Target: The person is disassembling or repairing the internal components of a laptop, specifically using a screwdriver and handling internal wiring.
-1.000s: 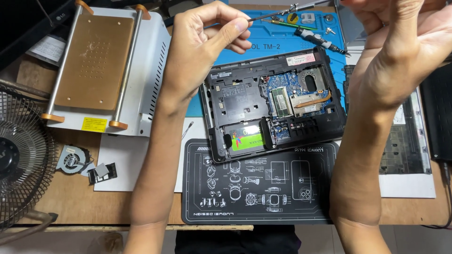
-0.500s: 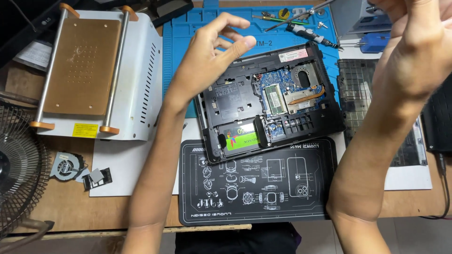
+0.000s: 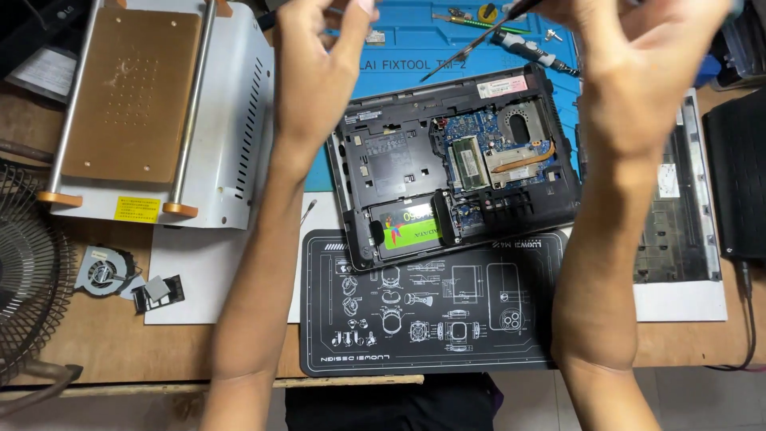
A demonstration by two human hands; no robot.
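Above opened laptop (image 3: 455, 168), thin metal rod (image 3: 471, 44).

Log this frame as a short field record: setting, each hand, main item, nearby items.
setting: wooden workbench seen from above, with a blue mat and a black mat
left hand: raised above the bench, fingers spread, grip empty
right hand: raised, a thin dark tool at its fingers; the grip itself is cut off by the frame
main item: opened laptop base, circuit board exposed, green-labelled drive in its bay
nearby: metal hot-plate machine, loose small fan, screwdriver
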